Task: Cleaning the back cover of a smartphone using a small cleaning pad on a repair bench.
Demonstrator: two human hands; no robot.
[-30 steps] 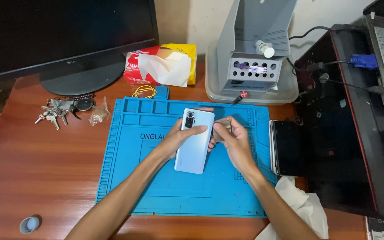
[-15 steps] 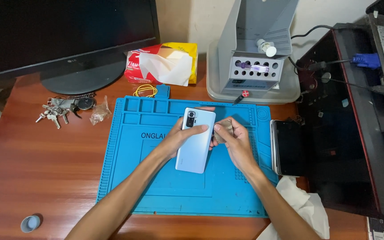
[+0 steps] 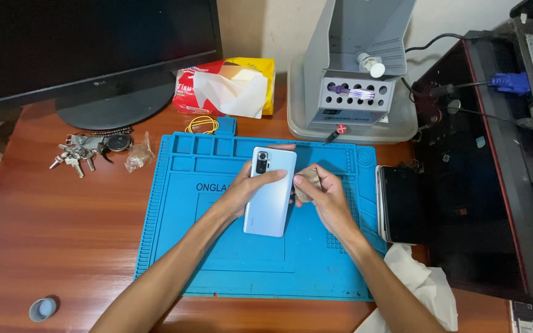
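A pale blue smartphone [image 3: 271, 198] lies back up on a blue silicone work mat [image 3: 180, 203], its camera block toward the far end. My left hand [image 3: 246, 192] grips the phone from its left side, thumb across the back. My right hand [image 3: 323, 198] sits at the phone's right edge, fingers closed on a small tan pick-like piece [image 3: 308, 182] that touches that edge.
A second dark phone [image 3: 402, 203] lies at the mat's right edge. A grey stand [image 3: 353, 68], tissue pack [image 3: 226, 86], yellow rubber bands [image 3: 202, 126], keys [image 3: 81, 151] and monitor base [image 3: 112, 105] stand behind. White cloth [image 3: 417, 283] near right; small cap [image 3: 42, 308] near left.
None of the hands or the phone has shifted noticeably; the view only drifted slightly.
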